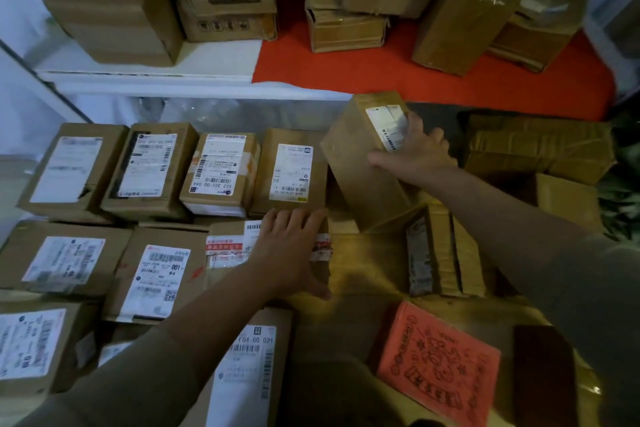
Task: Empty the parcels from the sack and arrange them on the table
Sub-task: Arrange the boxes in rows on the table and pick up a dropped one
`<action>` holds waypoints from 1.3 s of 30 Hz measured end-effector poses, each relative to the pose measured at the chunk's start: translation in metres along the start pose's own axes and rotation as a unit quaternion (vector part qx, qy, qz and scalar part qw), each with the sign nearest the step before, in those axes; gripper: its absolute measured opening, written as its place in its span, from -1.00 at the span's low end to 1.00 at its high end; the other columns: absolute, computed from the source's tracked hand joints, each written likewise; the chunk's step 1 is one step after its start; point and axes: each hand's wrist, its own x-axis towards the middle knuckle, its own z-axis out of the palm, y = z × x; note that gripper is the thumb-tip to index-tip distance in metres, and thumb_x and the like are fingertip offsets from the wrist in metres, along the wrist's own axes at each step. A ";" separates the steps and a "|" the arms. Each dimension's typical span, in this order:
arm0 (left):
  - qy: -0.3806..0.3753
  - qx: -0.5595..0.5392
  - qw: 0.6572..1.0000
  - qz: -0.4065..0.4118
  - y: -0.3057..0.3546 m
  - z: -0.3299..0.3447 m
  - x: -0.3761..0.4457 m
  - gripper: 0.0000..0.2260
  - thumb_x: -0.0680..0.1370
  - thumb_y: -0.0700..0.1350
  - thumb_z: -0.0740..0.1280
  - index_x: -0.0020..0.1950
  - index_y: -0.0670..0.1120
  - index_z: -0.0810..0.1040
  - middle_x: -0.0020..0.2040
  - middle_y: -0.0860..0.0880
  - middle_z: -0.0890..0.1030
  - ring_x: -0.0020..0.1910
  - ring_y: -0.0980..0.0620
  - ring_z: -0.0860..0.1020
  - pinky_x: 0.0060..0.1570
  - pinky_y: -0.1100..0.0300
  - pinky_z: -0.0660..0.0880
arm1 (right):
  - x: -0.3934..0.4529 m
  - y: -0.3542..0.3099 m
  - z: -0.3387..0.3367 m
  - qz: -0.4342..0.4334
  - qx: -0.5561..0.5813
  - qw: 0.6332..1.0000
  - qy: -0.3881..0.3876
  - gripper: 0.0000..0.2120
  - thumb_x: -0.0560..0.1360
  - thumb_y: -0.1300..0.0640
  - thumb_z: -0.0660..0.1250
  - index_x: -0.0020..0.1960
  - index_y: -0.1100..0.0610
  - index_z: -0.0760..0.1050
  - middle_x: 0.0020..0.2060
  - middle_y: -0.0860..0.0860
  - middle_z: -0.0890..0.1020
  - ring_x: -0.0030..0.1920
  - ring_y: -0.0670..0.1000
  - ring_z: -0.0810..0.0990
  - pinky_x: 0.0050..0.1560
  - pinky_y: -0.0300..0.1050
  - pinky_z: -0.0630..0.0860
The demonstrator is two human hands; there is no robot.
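Observation:
Several brown cardboard parcels with white labels lie in rows on the table, among them a back-row parcel [292,172] and a taped parcel [235,246] in the middle row. My left hand [294,250] rests flat on the taped parcel's right end, fingers spread. My right hand [414,149] grips a tall brown parcel [363,163], held tilted just right of the back row. More parcels [440,253] lie jumbled to the right, with a red-orange printed packet [440,367] near the front. No sack is clearly visible.
Behind the table, larger boxes [114,7] stand on a white shelf [156,62] and a red cloth surface [381,69]. A big taped box [536,146] sits at the right. Green foliage [623,184] shows at the far right edge.

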 end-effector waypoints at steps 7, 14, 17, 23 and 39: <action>-0.003 0.011 1.000 0.001 0.001 -0.001 0.002 0.07 0.26 0.33 0.50 0.57 0.04 -0.03 0.51 -0.05 0.21 0.51 -0.12 0.15 0.53 -0.11 -0.02 | -0.006 -0.017 0.016 0.134 0.056 0.988 0.055 0.05 0.30 -0.46 0.34 0.55 0.06 0.00 0.46 0.18 0.18 0.47 0.28 0.14 0.37 0.29 0.20; 0.014 -0.007 1.000 0.006 -0.002 0.002 0.003 0.12 0.23 0.37 0.48 0.58 0.06 -0.06 0.54 -0.04 0.15 0.53 -0.13 0.08 0.53 -0.17 -0.05 | -0.022 -0.007 0.026 -0.003 0.113 0.992 0.060 -0.10 0.39 -0.30 0.42 0.55 0.00 0.11 0.47 0.16 0.19 0.47 0.24 0.17 0.43 0.18 0.23; 0.049 -0.008 0.999 0.006 0.006 0.001 -0.004 0.15 0.23 0.38 0.48 0.59 0.07 -0.12 0.58 -0.07 0.03 0.56 -0.16 -0.03 0.52 -0.20 -0.10 | -0.041 0.039 0.018 0.029 0.084 0.990 0.113 -0.08 0.38 -0.36 0.40 0.55 0.02 0.12 0.48 0.16 0.21 0.48 0.24 0.17 0.41 0.21 0.20; 0.108 -0.007 0.994 0.021 0.066 0.010 -0.021 0.12 0.26 0.33 0.48 0.60 0.11 -0.13 0.59 -0.03 -0.13 0.57 -0.11 -0.17 0.53 -0.16 -0.20 | -0.087 0.117 0.037 0.079 0.022 0.997 -0.012 0.27 0.19 -0.45 0.47 0.60 -0.04 -0.21 0.54 0.15 0.06 0.53 0.25 0.05 0.40 0.34 0.15; 0.007 0.213 0.974 0.077 0.227 0.089 -0.060 0.14 0.27 0.14 0.57 0.60 -0.07 -0.10 0.61 -0.17 -0.01 0.59 -0.18 -0.02 0.51 -0.14 -0.15 | -0.127 0.195 -0.009 -0.076 0.288 0.954 0.018 -0.02 0.44 0.08 0.51 0.61 -0.04 -0.09 0.48 0.17 0.11 0.41 0.23 0.34 0.35 -0.01 0.36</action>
